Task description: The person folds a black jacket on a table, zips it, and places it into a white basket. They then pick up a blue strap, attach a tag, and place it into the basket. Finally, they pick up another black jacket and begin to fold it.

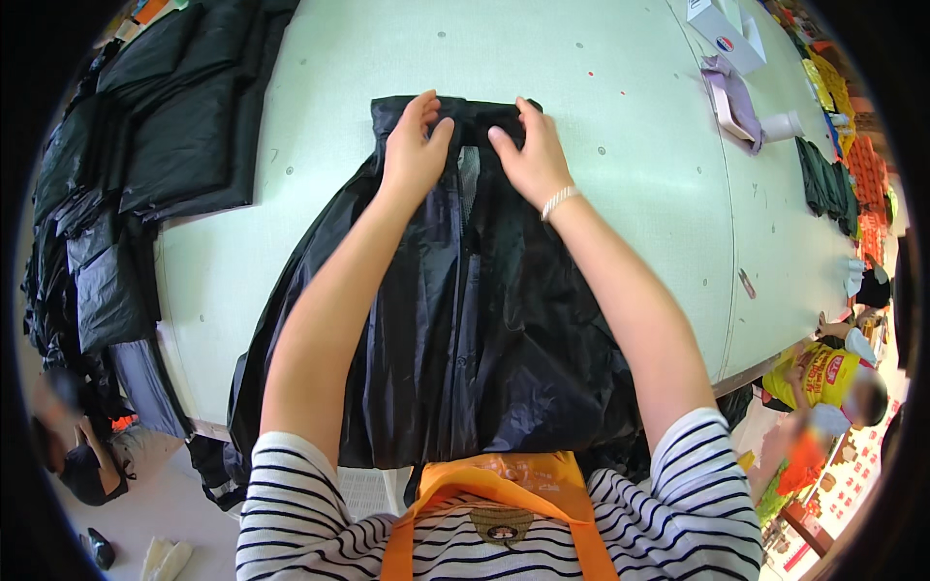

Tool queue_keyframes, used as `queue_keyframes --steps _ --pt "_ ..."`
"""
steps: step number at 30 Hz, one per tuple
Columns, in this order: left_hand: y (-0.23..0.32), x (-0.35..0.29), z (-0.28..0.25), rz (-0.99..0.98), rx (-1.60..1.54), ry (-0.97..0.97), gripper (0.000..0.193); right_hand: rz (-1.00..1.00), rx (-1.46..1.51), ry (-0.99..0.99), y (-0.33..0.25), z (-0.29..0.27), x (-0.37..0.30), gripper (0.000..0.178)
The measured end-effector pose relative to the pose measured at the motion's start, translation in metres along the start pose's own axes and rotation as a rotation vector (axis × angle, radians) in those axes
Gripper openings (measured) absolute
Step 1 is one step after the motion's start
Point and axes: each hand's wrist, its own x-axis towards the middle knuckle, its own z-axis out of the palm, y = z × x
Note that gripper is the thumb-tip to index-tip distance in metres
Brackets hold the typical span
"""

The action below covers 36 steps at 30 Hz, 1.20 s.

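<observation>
A black, slightly shiny garment (pixel 426 320) with a front placket lies spread before me, its hem towards my body. It looks like a thin jacket or raincoat; its collar band (pixel 475 114) is at the far end. On the left half of the collar rests my left hand (pixel 417 145), fingers lightly bent and thumb apart from them. My right hand (pixel 533 160) touches the collar's right end, with its fingertips at the top edge and the thumb spread over the front. Between both hands a strip of grey mesh-like lining (pixel 469 194) shows in the neck opening.
The pale green table (pixel 504 48) carries piles of folded black garments (pixel 184 116) on the left. At the right are a white box (pixel 725 34), a phone-like object on purple cloth (pixel 734 107), a white cup (pixel 781 126), dark green cloth (pixel 825 189) and small snips (pixel 747 284). People sit beyond both sides.
</observation>
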Motion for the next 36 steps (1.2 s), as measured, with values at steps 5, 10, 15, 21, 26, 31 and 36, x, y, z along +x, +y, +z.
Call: queue_keyframes --steps 5,10,15,21,26,31,36 --pt "0.032 -0.093 -0.037 0.147 0.306 -0.084 0.03 0.284 -0.026 -0.334 -0.068 -0.011 -0.073 0.057" --pt "0.005 -0.128 -0.041 0.165 0.631 -0.306 0.047 0.158 -0.041 -0.287 -0.044 0.018 -0.097 0.026" --pt "-0.01 -0.132 -0.038 0.2 0.796 -0.355 0.052 0.369 0.065 -0.262 0.01 0.003 -0.112 0.02" --pt "-0.015 -0.131 -0.039 0.212 0.706 -0.322 0.053 -0.121 -0.407 0.111 -0.054 -0.013 -0.103 0.031" --pt "-0.024 -0.133 -0.044 0.22 0.35 -0.168 0.056 -0.316 -0.513 -0.273 -0.068 0.029 -0.107 0.015" --pt "-0.027 -0.135 -0.045 0.2 0.28 -0.118 0.053 -0.296 -0.306 -0.435 -0.05 0.027 -0.106 0.006" --pt "-0.025 -0.135 -0.045 0.187 0.253 -0.098 0.052 -0.189 -0.287 -0.572 -0.048 0.026 -0.096 0.019"
